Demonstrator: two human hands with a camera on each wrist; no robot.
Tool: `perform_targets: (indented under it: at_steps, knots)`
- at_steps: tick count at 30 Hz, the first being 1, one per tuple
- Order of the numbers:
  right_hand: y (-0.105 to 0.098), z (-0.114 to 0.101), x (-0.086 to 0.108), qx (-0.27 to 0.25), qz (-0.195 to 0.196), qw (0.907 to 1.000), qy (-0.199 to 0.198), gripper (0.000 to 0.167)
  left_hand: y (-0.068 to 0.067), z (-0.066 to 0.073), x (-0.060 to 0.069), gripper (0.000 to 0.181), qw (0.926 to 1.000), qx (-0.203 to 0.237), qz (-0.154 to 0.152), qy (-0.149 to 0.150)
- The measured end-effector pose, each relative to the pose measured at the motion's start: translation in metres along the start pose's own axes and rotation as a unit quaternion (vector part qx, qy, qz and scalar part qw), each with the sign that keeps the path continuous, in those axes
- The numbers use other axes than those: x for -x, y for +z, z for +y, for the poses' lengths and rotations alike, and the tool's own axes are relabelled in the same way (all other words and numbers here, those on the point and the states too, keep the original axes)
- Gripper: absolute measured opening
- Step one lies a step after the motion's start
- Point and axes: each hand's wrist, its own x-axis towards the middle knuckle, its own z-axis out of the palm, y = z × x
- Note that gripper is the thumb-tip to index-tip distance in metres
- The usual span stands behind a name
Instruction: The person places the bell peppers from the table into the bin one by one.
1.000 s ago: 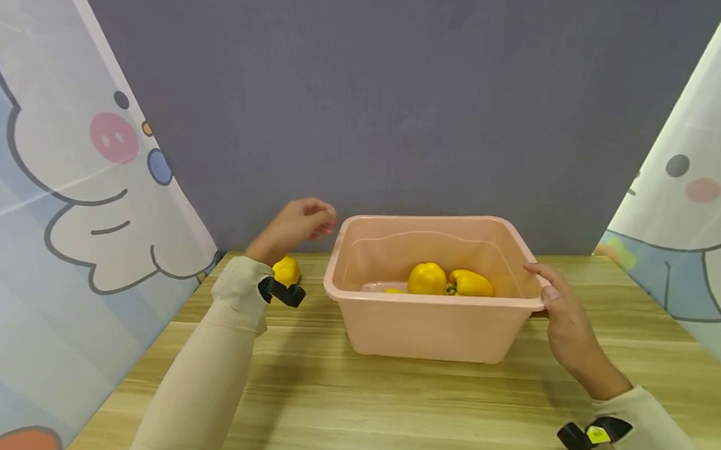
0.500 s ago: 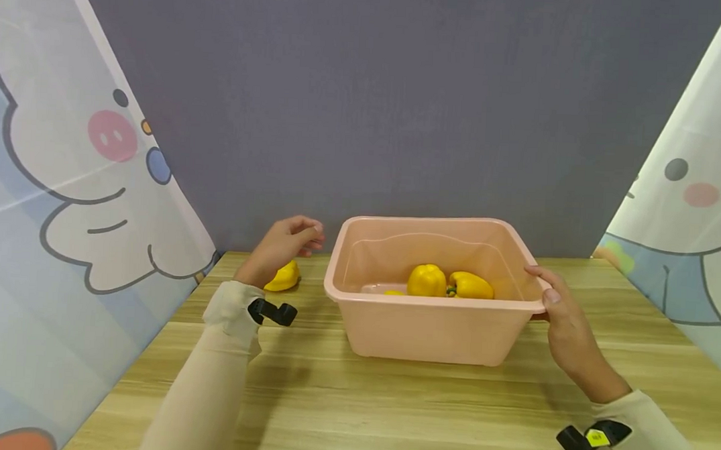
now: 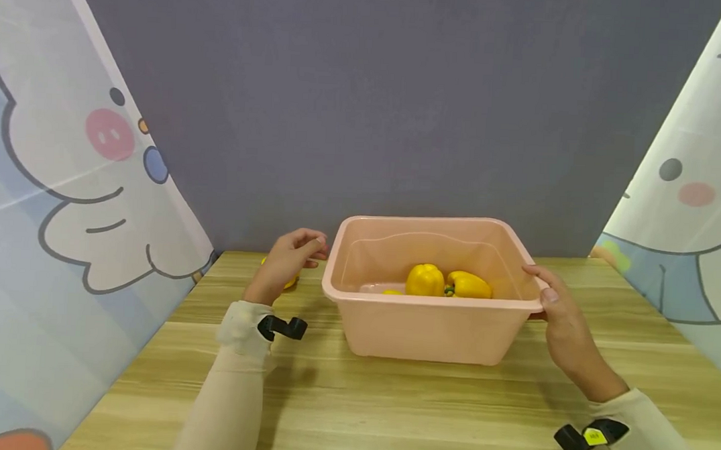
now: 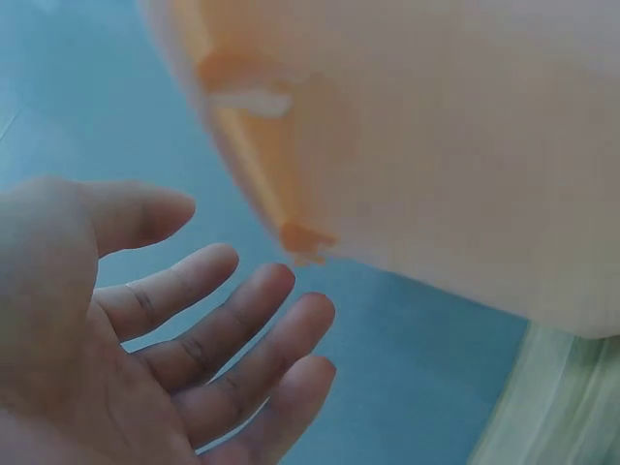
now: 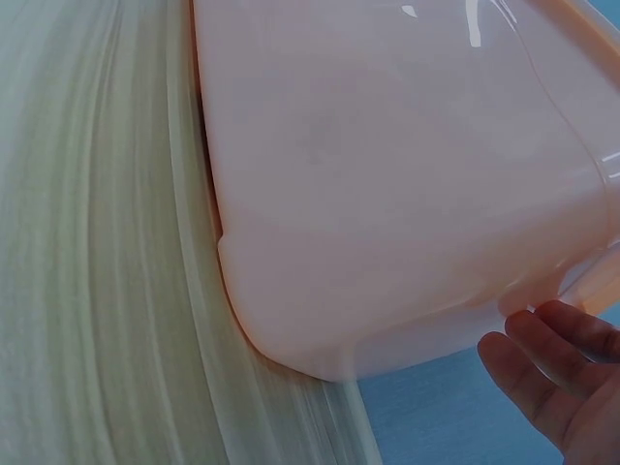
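Observation:
A pink plastic tub (image 3: 428, 329) stands on the table, holding two yellow bell peppers, one upright (image 3: 425, 280) and one on its side (image 3: 468, 285). A yellow sliver (image 3: 392, 292) of something else shows over its near rim. My right hand (image 3: 564, 321) holds the tub's right rim; in the right wrist view, its fingertips (image 5: 523, 339) meet the tub's outside wall. Just left of the tub, my left hand (image 3: 286, 262) hovers with loosely bent fingers, holding nothing. Another yellow pepper (image 3: 291, 282) lies behind that hand, mostly hidden.
The wood-grain table (image 3: 352, 412) extends toward me in front of the tub. A dark grey panel (image 3: 366, 104) rises behind it. Printed cartoon cloths (image 3: 94, 240) hang at both sides.
My left hand has come down beside the tub's left rim and now covers more of the pepper behind it. My right hand and the tub hold nearly still.

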Motion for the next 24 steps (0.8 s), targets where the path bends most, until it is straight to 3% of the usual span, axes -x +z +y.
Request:
perform_targets:
  at_steps: [5,9,14,18,24]
  knots:
    - [0.000,0.000,0.000,0.024,-0.003,0.9997,0.001,0.044,0.008,-0.008,0.004,0.034,0.9996,-0.023,0.001,0.015]
    - [-0.001,-0.001,0.000,0.027,-0.003,0.9996,-0.001,0.044,0.011,-0.012,0.000,0.034,0.9993,-0.017,0.002,0.034]
    - [0.001,-0.002,-0.002,-0.006,0.002,1.0000,0.003,0.044,0.006,-0.013,0.002,0.033,0.9987,-0.016,0.021,0.043]
    - [0.000,-0.001,-0.002,-0.020,-0.001,0.9998,0.008,0.044,0.002,-0.017,0.005,0.030,0.9972,-0.040,0.045,0.045]
    - [-0.002,0.002,-0.001,0.012,-0.009,0.9998,-0.009,0.044,-0.007,-0.026,0.008,0.029,0.9916,-0.098,0.069,0.049]
